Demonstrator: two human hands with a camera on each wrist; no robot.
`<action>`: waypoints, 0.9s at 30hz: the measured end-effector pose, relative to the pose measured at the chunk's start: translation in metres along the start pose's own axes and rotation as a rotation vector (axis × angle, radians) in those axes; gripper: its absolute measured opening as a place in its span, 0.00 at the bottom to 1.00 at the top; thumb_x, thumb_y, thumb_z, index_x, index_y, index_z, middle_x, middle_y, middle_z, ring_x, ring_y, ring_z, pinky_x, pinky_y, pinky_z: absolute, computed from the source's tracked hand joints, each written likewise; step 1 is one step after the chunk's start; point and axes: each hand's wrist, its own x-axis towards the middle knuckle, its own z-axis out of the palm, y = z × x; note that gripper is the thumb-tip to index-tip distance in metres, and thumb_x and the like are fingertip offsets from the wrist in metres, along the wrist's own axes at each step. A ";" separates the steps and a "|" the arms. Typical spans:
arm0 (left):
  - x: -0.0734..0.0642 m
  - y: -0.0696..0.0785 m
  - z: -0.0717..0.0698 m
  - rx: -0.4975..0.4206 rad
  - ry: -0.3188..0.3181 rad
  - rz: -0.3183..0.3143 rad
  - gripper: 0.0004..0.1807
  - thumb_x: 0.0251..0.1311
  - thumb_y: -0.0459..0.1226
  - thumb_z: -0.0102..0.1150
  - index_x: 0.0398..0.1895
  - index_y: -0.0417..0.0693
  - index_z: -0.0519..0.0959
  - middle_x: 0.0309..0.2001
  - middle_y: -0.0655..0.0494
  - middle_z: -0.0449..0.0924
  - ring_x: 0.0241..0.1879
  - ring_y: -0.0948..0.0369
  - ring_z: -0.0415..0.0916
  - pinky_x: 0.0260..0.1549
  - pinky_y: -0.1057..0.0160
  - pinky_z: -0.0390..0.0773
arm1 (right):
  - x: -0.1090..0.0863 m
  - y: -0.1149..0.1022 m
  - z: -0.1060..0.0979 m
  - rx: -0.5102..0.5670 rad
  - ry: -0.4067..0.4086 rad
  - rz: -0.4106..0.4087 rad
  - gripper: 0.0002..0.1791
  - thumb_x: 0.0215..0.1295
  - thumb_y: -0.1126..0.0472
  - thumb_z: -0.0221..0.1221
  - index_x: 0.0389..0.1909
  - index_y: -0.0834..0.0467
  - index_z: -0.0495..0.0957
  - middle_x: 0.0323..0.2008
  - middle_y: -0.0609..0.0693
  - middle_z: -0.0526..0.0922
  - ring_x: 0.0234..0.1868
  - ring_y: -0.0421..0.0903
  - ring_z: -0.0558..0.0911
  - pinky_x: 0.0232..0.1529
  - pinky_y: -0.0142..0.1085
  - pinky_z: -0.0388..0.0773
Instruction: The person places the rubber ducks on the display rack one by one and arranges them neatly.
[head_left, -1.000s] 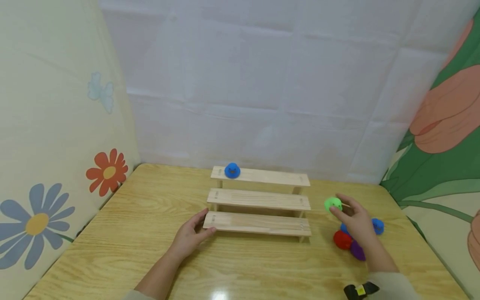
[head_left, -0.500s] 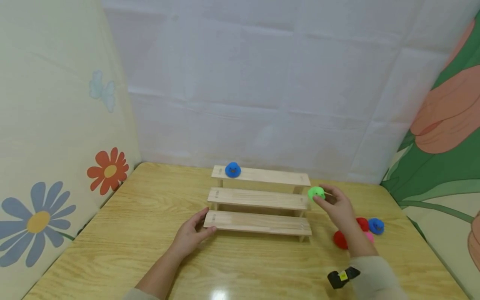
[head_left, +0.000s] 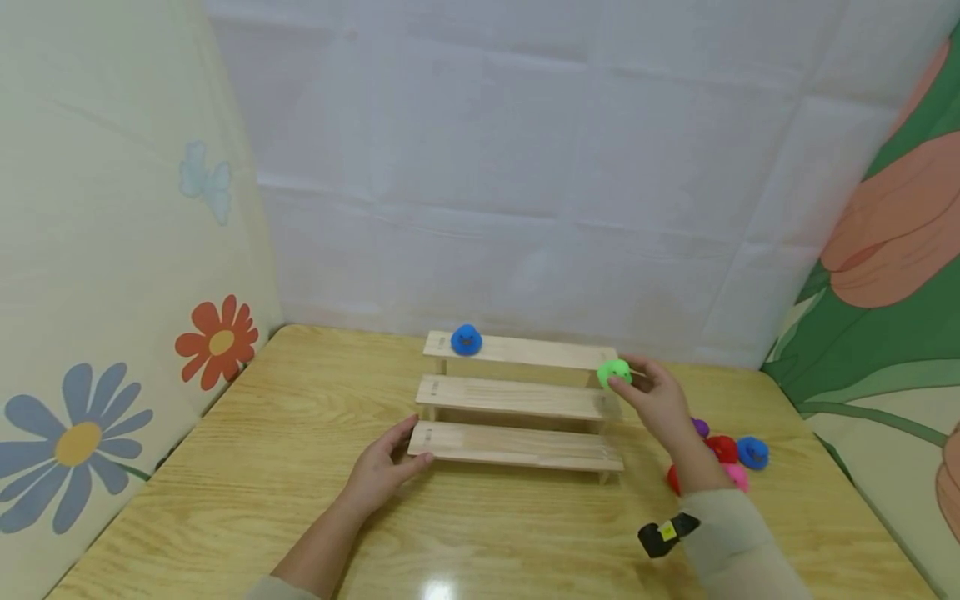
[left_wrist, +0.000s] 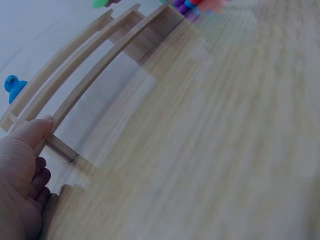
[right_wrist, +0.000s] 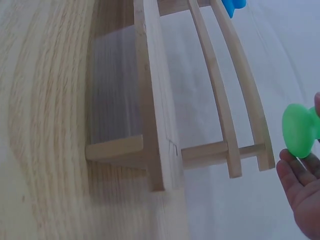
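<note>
A three-tier wooden stand (head_left: 517,446) stands mid-table, with a blue rubber duck (head_left: 467,340) on the left end of its top board. My left hand (head_left: 380,471) holds the left end of the lowest board; in the left wrist view the thumb (left_wrist: 37,131) lies against the board and the fingers curl below. Between thumb and fingers, my right hand (head_left: 660,400) pinches a green rubber duck (head_left: 612,373) in the air near the right end of the upper boards. The right wrist view has the green duck (right_wrist: 298,131) at its right edge, apart from the boards.
Right of the stand several rubber ducks lie on the table: a red one (head_left: 723,448), a pink one (head_left: 738,477), a purple one (head_left: 701,427) and a blue one (head_left: 753,452). My right forearm partly covers them. A white cloth (head_left: 480,167) hangs behind the table.
My right hand has carried the green duck leftward and a little farther back, from over the loose ducks to the stand's right end. The left hand has stayed in place.
</note>
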 end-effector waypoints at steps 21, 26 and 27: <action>0.000 0.001 0.001 0.002 0.010 -0.006 0.42 0.59 0.42 0.67 0.72 0.37 0.60 0.69 0.38 0.67 0.72 0.42 0.59 0.73 0.42 0.55 | 0.033 -0.019 0.035 0.014 -0.066 -0.091 0.26 0.66 0.62 0.62 0.63 0.65 0.70 0.60 0.64 0.77 0.61 0.58 0.77 0.65 0.46 0.74; 0.000 0.000 0.001 0.000 0.012 -0.013 0.42 0.59 0.42 0.68 0.72 0.37 0.61 0.69 0.38 0.67 0.72 0.43 0.59 0.73 0.42 0.55 | 0.039 -0.024 0.045 0.036 -0.084 -0.100 0.26 0.65 0.63 0.63 0.61 0.66 0.71 0.60 0.65 0.77 0.60 0.59 0.77 0.64 0.47 0.75; 0.000 0.000 0.001 0.000 0.014 -0.013 0.42 0.59 0.42 0.68 0.72 0.37 0.61 0.69 0.38 0.67 0.72 0.43 0.59 0.73 0.42 0.55 | 0.040 -0.025 0.047 0.035 -0.088 -0.100 0.26 0.65 0.63 0.63 0.61 0.66 0.71 0.60 0.65 0.77 0.60 0.59 0.78 0.64 0.46 0.75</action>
